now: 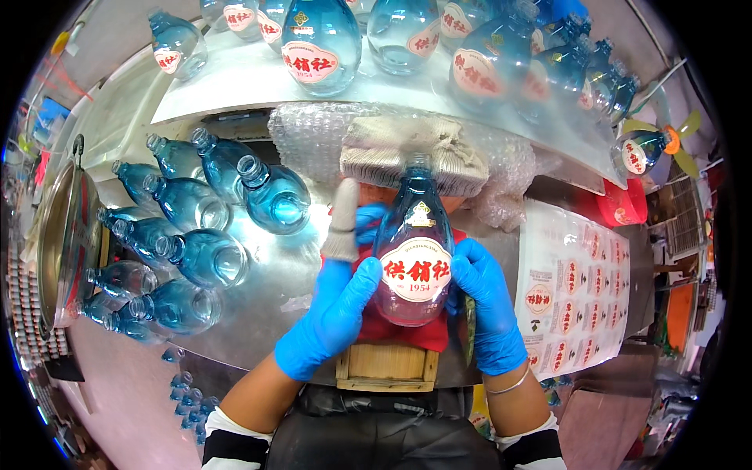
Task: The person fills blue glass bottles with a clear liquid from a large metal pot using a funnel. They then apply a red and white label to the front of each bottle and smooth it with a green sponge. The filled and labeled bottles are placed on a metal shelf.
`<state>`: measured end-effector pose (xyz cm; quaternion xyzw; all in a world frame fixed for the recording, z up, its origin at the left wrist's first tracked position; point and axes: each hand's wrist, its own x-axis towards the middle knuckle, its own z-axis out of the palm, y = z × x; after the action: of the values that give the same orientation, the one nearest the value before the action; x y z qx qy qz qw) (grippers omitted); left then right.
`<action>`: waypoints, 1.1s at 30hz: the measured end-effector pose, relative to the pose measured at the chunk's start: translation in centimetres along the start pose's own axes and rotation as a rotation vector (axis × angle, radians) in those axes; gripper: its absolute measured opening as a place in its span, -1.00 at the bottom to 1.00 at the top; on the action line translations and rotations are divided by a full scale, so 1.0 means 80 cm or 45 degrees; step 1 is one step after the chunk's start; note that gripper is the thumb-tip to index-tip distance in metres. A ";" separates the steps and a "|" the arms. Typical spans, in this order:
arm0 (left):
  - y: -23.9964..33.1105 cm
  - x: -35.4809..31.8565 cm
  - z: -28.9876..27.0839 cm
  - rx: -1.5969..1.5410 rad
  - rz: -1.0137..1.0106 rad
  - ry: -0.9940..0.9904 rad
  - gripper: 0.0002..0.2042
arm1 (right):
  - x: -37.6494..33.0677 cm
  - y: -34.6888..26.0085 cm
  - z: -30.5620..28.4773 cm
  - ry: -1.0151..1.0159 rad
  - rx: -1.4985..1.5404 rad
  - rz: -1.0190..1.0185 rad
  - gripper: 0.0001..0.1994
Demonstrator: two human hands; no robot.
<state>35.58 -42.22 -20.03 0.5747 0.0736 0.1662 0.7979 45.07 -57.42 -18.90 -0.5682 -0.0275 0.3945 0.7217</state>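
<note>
- The left grip (pixel 333 305), in a blue glove, grasps the glass bottle (pixel 423 223) at its left flank; its thumb lies along the edge of the label (pixel 417 280), while a finger in a grey fabric sleeve (pixel 342 223) stands raised away from the glass.
- The right grip (pixel 487 305), gloved alike, clasps the opposite flank, its thumb near the label's right edge; its other fingers are mostly hidden.
- The bottle is between the two grips, its label facing the wearer and its neck pointing away; whether the neck touches the folded cloth pad (pixel 376 153) beyond the grips cannot be told.
- It is likely stiff, moderately heavy for its size and breakable if knocked; the smooth, rounded glass probably slips easily, though gloves should help.
- The wide belly, held from both sides, looks the safest hold; the slim neck alone would probably let it swing, and thumbs are better kept clear of the label's face.
- Left of the grips, more blue bottles (pixel 207 258) crowd the metal surface (pixel 262 317).
- Right of the grips lies a sheet of printed labels (pixel 583 278); bubble wrap (pixel 301 141) surrounds the pad.
</note>
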 end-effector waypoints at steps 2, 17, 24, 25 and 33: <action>-0.003 -0.010 -0.004 0.491 0.198 0.001 -0.37 | 0.002 -0.005 -0.001 -0.015 -0.027 0.022 -0.80; -0.004 -0.045 0.026 1.272 0.244 0.178 0.06 | 0.008 -0.035 -0.038 0.373 0.266 -0.238 -0.73; -0.007 -0.040 0.017 1.205 0.344 0.248 -0.07 | -0.033 -0.075 0.035 0.009 -1.667 -1.502 -0.78; -0.012 -0.040 0.016 1.180 0.366 0.255 -0.08 | -0.048 -0.074 0.039 -0.248 -1.898 -1.553 -0.73; -0.008 -0.031 -0.004 1.220 0.355 0.067 -0.10 | -0.045 -0.069 -0.001 -0.429 -1.652 -1.679 -0.71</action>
<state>33.31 -43.00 -20.91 0.8767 0.0842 0.2332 0.4123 45.59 -59.92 -12.78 -0.6645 -0.6623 -0.1093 0.3284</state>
